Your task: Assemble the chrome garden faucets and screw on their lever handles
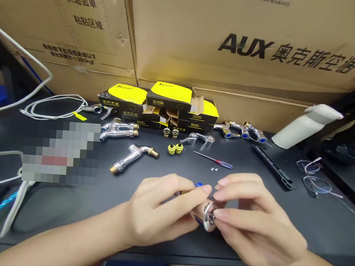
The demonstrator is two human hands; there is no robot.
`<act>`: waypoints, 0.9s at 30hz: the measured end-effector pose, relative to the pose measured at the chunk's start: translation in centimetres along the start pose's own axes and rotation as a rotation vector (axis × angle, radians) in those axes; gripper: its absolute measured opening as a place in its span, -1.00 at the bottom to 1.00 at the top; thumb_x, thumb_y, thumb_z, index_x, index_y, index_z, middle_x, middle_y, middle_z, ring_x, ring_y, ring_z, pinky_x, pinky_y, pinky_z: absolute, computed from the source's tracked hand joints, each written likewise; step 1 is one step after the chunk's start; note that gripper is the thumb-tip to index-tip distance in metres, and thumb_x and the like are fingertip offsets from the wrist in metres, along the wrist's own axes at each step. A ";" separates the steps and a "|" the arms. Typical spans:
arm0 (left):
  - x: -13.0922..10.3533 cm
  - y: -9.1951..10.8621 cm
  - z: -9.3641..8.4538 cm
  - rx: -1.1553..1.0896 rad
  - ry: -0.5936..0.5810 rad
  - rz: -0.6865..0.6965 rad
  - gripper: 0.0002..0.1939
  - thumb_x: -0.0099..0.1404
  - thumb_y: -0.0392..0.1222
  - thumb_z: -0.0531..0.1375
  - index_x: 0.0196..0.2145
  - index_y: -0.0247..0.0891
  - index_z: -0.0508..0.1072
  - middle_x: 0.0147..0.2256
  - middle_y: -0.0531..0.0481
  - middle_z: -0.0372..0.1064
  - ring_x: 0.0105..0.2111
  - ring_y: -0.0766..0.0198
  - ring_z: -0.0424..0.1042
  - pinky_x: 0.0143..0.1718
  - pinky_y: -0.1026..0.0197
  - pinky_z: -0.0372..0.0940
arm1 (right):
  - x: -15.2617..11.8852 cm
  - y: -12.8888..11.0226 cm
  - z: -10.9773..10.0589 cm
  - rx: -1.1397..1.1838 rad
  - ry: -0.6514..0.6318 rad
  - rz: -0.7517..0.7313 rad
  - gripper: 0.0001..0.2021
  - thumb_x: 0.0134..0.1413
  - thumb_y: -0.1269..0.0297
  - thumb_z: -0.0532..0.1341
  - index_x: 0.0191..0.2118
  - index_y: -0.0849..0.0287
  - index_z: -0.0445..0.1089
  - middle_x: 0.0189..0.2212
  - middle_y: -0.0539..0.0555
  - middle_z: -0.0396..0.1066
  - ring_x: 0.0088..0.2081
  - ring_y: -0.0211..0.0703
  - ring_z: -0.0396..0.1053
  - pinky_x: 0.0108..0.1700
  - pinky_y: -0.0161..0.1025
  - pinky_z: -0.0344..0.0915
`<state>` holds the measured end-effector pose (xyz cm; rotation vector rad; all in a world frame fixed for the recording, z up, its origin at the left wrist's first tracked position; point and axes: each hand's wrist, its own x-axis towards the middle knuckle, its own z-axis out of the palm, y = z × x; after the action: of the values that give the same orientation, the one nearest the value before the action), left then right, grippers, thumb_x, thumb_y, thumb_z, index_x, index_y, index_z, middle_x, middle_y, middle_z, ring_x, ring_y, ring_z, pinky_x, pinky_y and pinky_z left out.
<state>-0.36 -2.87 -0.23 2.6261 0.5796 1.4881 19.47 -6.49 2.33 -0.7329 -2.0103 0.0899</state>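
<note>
Close to the desk's front edge, my left hand [165,213] is closed around a shiny chrome faucet part [209,218], its round open end facing right. Something blue shows behind my left fingers. My right hand [256,219] pinches at that round end, thumb and fingers touching it; whether a small piece sits between them is hidden. Beyond the hands lie a screwdriver [213,160] and two tiny screws [214,169]. Two yellow valve cartridges [175,149] stand beyond, near two brass fittings [170,133] and chrome faucet handles [200,138].
A chrome faucet body [134,158] lies left of centre, with more faucet bodies [119,129] behind. Black-and-yellow boxes [167,104] are stacked at the back. Rightward are assembled faucets [241,131], a white bottle [305,125], a black tool [274,167] and glasses [316,181]. Cables [54,104] run left.
</note>
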 end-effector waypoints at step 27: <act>0.7 0.3 0.2 -0.153 -0.002 -0.070 -0.60 0.03 -0.44 0.15 -0.12 -0.33 0.40 -0.41 0.02 0.41 -0.44 0.42 0.41 -0.42 0.43 0.35 | -1.8 13.3 -4.1 -0.307 -0.533 0.575 -0.75 0.06 0.06 0.21 -0.24 0.09 0.46 -0.30 0.08 0.47 -0.28 -0.03 0.43 -0.23 -0.09 0.40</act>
<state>0.24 -2.84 0.33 2.4665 0.5295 1.4480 29.53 2.48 -1.43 -1.6090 -2.2664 0.3474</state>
